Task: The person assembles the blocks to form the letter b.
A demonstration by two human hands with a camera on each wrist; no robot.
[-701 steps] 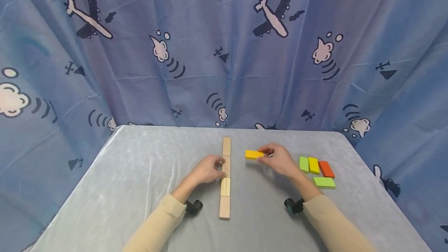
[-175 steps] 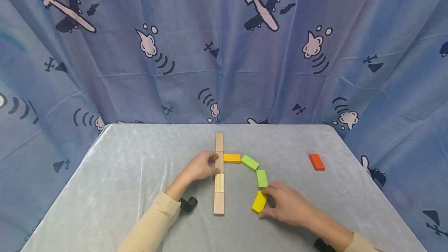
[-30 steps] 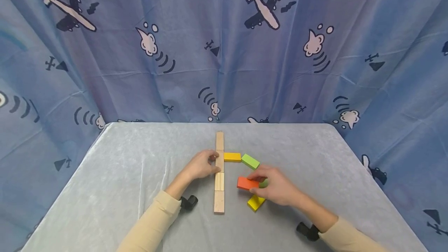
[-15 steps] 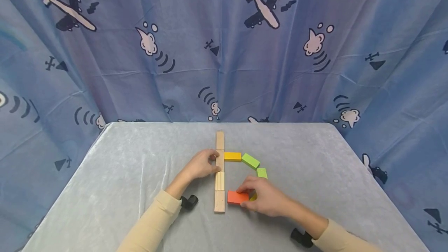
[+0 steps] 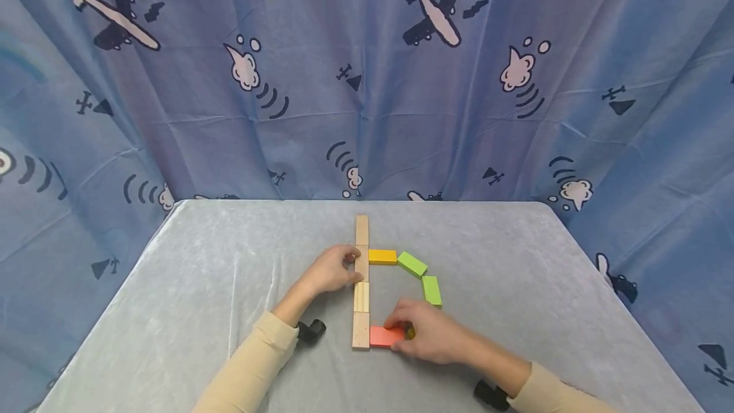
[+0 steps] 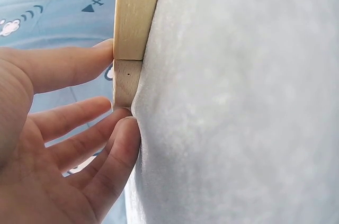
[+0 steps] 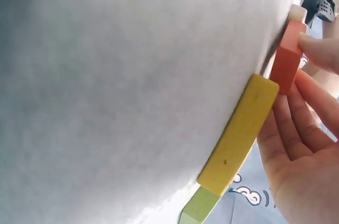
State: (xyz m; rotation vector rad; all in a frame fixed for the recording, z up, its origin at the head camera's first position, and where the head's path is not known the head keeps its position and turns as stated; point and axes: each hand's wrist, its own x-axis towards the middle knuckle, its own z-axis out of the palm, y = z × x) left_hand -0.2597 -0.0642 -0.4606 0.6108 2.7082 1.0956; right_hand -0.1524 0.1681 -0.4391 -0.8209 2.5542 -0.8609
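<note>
My right hand [image 5: 430,330] pinches a red wooden block [image 5: 384,336] between thumb and fingers. The block lies flat, its left end right at the lowest plain block of a straight column of plain wooden blocks [image 5: 361,298]. Beside that column's left edge, my left hand [image 5: 332,269] rests its thumb and fingertips against the blocks without gripping. An orange-yellow block [image 5: 382,257] juts right from the column's upper part. Two green blocks [image 5: 411,264] curve down from it. A yellow block [image 7: 238,134] follows, mostly hidden by my right hand in the head view.
A pale grey cloth [image 5: 229,241] covers the table, with a few creases at the left. Behind it hangs a blue curtain [image 5: 309,81] printed with airplanes. A black camera sits at each wrist, close above the cloth.
Blocks once grouped at the right now form a curve beside the column. Over the last second my right hand has brought the red block down and left to the column's lower end. My left hand stays put.
</note>
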